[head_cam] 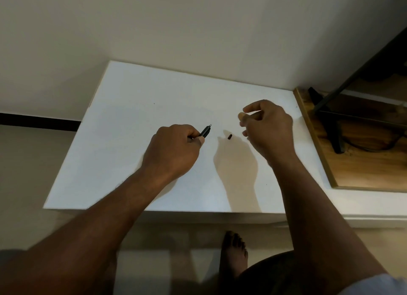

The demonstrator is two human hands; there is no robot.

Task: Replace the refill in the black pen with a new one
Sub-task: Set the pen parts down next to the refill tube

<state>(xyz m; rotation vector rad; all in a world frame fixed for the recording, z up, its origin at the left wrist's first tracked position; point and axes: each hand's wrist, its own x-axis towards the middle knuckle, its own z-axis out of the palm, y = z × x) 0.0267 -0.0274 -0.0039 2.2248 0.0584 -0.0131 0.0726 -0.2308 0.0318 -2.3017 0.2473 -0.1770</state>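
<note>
black pen [206,131], a slim dark plastic barrel with a small pale tip at its far end, sticks out of the left hand [174,150] and points up and to the right, away from the person. only the front part of the barrel shows; the rest is hidden inside the fist. the left hand is clenched around it, thumb pressed against the side of the barrel, knuckles turned up toward the camera.

a small dark cylindrical piece [229,137], short and stubby, lies loose on the flat white tabletop [132,118] between the two hands, nearer the right hand [265,127] than the left. it touches neither hand and sits in the shadow that the right hand casts on the surface.

the right hand hovers above the tabletop to the right of the pen tip, apart from it. its fingers are curled inward, with thumb and forefinger pinched close together; whether something thin is caught between them cannot be told, since the fingertips are blurred and nothing clear shows there.

beyond the right hand, a brown wooden board [352,162] with a black metal stand [330,127] on it lies beside the tabletop's right edge. below the hands, near the tabletop's front edge, a bare foot [234,253] rests on the floor.
</note>
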